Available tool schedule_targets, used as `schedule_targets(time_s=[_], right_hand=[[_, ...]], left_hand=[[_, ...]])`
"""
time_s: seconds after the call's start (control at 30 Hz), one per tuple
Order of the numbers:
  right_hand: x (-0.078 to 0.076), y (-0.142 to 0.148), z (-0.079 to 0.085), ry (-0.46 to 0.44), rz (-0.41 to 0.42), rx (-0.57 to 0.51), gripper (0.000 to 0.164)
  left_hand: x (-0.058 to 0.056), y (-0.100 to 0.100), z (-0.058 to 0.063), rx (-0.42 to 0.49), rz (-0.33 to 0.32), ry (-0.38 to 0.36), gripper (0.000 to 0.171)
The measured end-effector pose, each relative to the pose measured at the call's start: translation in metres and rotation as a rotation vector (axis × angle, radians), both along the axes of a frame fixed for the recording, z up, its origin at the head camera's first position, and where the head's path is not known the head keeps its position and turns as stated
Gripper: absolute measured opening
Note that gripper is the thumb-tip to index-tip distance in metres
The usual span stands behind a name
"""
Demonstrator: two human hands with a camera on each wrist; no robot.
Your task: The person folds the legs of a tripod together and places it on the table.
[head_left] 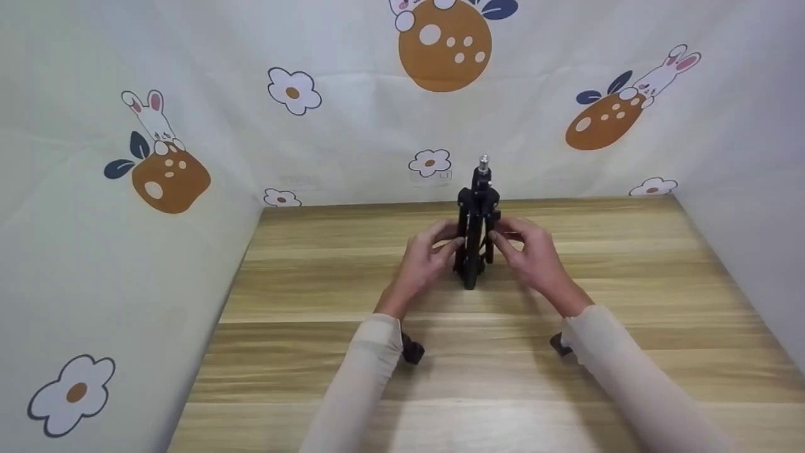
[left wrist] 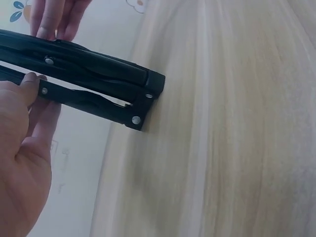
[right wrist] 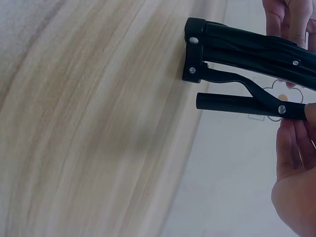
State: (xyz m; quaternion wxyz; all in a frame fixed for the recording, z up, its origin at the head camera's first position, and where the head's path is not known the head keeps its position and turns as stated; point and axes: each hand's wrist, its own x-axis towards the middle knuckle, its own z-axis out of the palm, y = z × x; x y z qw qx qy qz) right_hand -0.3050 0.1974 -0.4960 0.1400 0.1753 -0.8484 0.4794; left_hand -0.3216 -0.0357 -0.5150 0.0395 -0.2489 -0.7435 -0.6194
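Note:
A small black tripod stands upright near the back of the table, its legs folded close together and a silver screw tip on top. My left hand pinches a leg on the left side between thumb and fingers. Opposite it, my right hand pinches the right-hand leg. In the right wrist view, that leg hangs slightly apart from the others, joined by a hinged brace. The left wrist view shows the lower hub with its rivets, where the braces meet.
The tripod is on a wood-grain table. A pale cloth printed with rabbits, oranges and flowers rises behind the table and along its sides. Black wrist devices show at both cuffs.

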Motion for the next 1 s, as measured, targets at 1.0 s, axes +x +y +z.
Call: schedule_targets(time_s=[1.0], right_hand=[[0.001, -0.003, -0.005, 0.016, -0.005, 0.012, 0.019]], left_hand=[[0.026, 0.009, -0.003, 0.099, 0.040, 0.061, 0.024]])
